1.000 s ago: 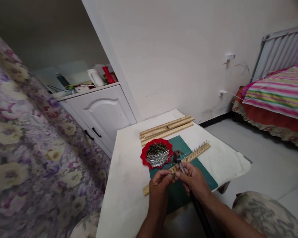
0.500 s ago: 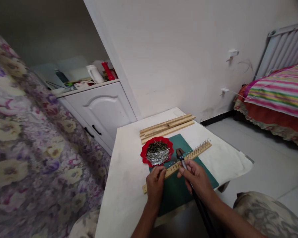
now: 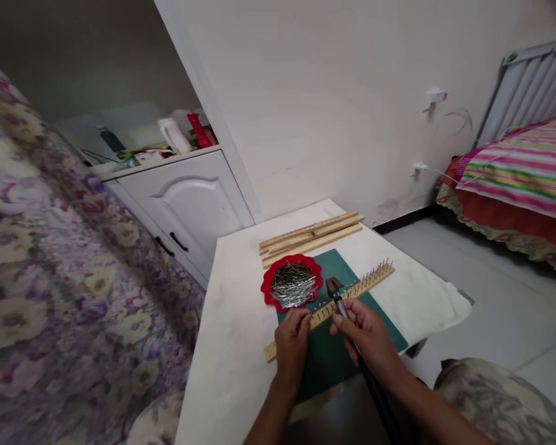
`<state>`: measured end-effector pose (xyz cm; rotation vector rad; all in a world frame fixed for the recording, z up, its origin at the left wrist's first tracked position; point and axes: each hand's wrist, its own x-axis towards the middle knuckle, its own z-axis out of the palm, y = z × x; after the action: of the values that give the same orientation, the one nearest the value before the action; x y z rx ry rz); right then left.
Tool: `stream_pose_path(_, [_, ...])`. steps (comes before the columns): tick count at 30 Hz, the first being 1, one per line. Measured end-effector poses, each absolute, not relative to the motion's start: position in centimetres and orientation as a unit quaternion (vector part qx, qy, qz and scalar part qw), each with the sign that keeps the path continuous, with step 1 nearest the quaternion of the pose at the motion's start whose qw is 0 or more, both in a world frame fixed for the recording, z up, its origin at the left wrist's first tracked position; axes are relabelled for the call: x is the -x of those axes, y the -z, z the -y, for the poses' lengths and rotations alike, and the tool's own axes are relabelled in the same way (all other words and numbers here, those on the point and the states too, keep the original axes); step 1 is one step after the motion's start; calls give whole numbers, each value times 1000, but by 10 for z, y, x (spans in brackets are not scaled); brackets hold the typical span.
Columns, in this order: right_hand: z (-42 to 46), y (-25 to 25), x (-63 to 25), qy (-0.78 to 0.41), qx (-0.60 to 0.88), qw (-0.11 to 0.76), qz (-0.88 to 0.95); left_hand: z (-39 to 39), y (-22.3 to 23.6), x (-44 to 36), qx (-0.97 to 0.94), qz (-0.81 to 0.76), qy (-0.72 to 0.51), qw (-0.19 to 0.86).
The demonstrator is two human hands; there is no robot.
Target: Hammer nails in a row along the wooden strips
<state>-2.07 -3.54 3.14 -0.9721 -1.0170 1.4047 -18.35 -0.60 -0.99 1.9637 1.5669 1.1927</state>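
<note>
Your right hand (image 3: 367,332) grips the hammer (image 3: 374,392), head toward eleven o'clock; your left hand (image 3: 291,343) apparently pinches a nail (image 3: 311,314) against the eight-to-two wooden strip (image 3: 323,315).

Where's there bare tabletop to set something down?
Two patches of table: left of the red bowl and nailed strip; right of that strip and the green mat, out to the table's edge. Crowded: the middle, with hammer, left hand and right hand, and the back, under the loose wooden slats.

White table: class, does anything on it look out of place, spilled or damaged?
Yes, slightly: small pale bits show on the green mat, along the far side of the wooden strip. They look odd outside the red bowl, where nails are heaped, but are too small to identify.
</note>
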Motion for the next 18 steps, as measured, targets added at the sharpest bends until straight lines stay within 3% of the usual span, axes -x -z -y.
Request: stream_pose_path(18, [39, -31, 26, -637, 377, 488, 463, 2, 18, 182, -704, -567, -397, 163])
